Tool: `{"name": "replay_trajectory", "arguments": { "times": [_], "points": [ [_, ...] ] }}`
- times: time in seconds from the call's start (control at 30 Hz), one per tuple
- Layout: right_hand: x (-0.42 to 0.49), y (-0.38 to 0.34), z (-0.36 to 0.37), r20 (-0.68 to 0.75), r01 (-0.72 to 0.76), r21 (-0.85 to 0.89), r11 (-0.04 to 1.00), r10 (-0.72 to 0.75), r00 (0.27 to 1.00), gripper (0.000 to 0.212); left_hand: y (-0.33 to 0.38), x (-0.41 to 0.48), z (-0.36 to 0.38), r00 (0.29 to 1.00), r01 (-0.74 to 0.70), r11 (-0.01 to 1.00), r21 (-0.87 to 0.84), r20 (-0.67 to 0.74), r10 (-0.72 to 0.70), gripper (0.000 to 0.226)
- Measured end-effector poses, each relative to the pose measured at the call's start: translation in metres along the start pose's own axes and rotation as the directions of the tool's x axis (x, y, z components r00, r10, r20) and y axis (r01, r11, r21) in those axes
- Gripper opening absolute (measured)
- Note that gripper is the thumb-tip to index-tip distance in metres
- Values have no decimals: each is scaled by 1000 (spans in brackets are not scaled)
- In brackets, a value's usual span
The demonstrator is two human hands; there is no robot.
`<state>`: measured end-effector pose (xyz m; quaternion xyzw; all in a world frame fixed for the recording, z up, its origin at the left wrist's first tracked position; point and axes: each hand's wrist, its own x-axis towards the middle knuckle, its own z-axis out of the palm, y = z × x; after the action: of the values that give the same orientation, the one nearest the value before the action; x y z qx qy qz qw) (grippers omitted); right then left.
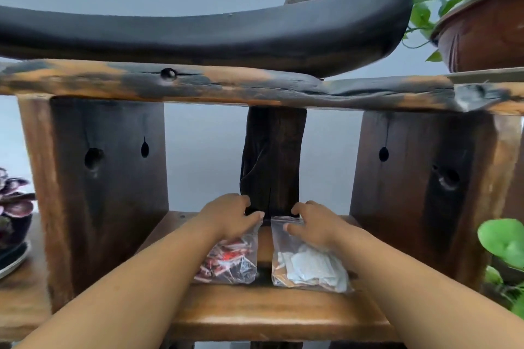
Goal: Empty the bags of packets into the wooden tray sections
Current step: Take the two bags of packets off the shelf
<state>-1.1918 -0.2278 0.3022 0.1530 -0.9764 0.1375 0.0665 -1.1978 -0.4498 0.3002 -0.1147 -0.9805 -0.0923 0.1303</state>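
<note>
Two clear zip bags lie side by side on a wooden shelf board [283, 312]. The left bag [232, 261] holds red and white packets. The right bag [309, 269] holds white and pale packets. My left hand [229, 215] grips the top of the left bag, thumb over its upper edge. My right hand [314, 224] grips the top of the right bag in the same way. No wooden tray with sections is in view.
A dark wooden post [272, 161] stands just behind the bags, with thick wooden uprights at left [105, 178] and right [419, 178]. A beam [226, 85] and curved black piece [212, 34] span overhead. Potted plants sit at far left [14, 207] and right [482, 28].
</note>
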Motion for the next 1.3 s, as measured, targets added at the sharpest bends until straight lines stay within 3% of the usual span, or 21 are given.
{"name": "replay_trajectory", "arguments": {
  "times": [0.27, 0.63, 0.77, 1.1, 1.3],
  "points": [
    [46, 13, 21, 58, -67, -1, 998, 67, 996, 51, -13, 32, 25, 990, 92, 995, -42, 109, -87, 54],
    [51, 18, 31, -18, -39, -94, 995, 37, 999, 35, -14, 32, 26, 996, 58, 998, 13, 74, -59, 39],
    [41, 13, 26, -101, 1, -73, 997, -9, 995, 27, -13, 21, 20, 1000, 15, 999, 36, 8, -15, 38],
    [-7, -22, -33, -313, 203, -9, 979, -196, 929, 41, -4, -20, -41, 986, -67, 996, -59, -160, 57, 29],
    [-53, -46, -73, -396, 231, -109, 967, -256, 882, 46, 22, -60, -86, 963, -103, 991, -84, -258, 78, 30]
  ]
}}
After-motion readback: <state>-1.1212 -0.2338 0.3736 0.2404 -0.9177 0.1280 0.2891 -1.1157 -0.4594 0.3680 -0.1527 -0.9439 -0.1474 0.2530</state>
